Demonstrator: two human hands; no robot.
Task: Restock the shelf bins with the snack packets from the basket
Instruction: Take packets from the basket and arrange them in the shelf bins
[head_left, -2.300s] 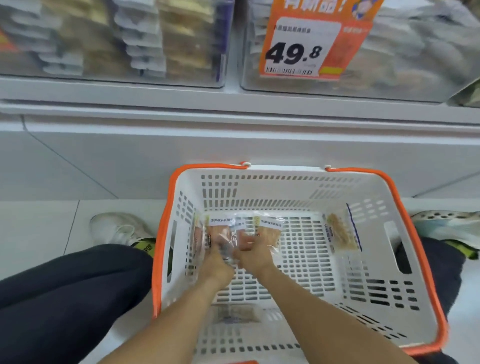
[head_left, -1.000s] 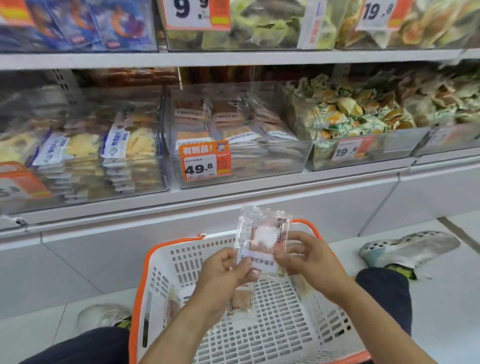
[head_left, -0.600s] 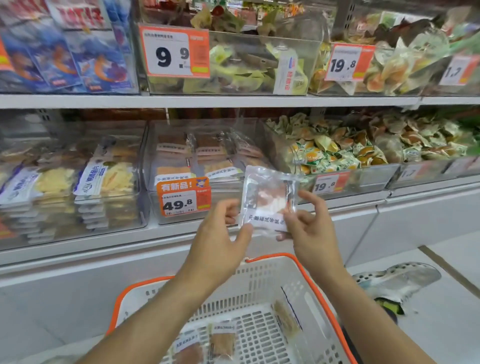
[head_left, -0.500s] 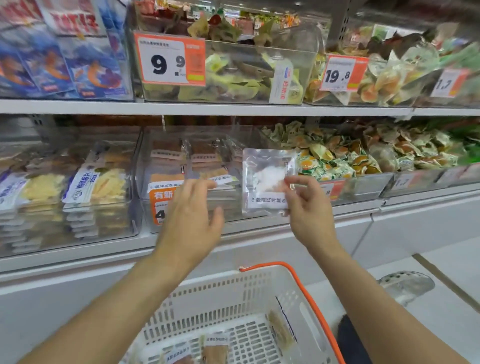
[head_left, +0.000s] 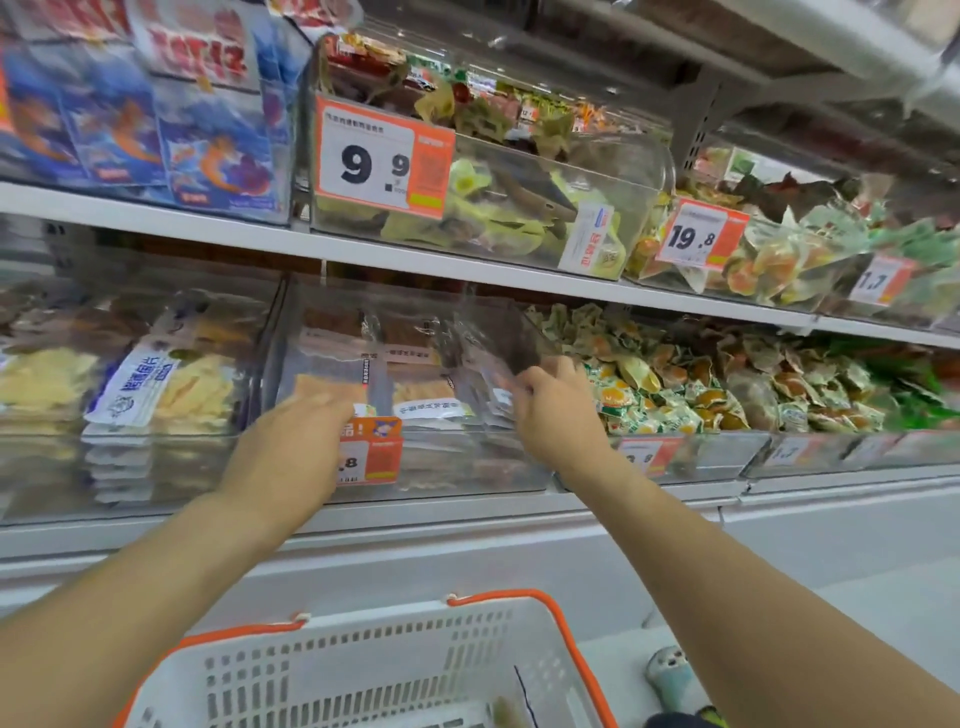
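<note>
Two hands up at the clear middle bin (head_left: 415, 467) on the lower shelf. Right hand (head_left: 556, 410) over the bin's right front corner, fingers (head_left: 530, 387) curled and pinching the clear snack packet (head_left: 493, 364), tilted just inside the right wall above the stacked packets (head_left: 431, 405). Left hand (head_left: 291, 452) in front of the bin's left half, fingers straight and loose, gripping nothing, partly covering the orange price tag (head_left: 371, 452). Open gap above the stacks, under the upper shelf edge (head_left: 467, 270). Close neighbours on both sides: a bin of pale packets (head_left: 130, 384) to the left, a bin of green-and-yellow sweets (head_left: 701, 384) to the right. White basket (head_left: 363, 665) with an orange rim below, well apart from the bin; contents mostly out of view.
</note>
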